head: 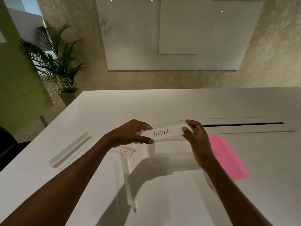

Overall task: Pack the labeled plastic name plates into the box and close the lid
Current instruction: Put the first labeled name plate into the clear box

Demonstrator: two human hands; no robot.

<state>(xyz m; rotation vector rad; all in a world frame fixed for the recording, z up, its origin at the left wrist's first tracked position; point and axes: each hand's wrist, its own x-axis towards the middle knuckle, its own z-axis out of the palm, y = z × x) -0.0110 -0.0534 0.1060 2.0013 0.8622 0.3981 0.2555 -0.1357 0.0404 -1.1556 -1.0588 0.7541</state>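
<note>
Head view: clear plastic name plate lettered ALPHA (162,132) held level over clear plastic box (126,173) on white table (211,103), left end pinched between left hand (130,133) thumb and fingers, right end likewise gripped by right hand (195,136).

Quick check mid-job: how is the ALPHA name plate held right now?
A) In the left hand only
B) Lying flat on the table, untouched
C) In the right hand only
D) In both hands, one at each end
D: the left hand grips one end of the name plate and the right hand pinches the other end.
</note>
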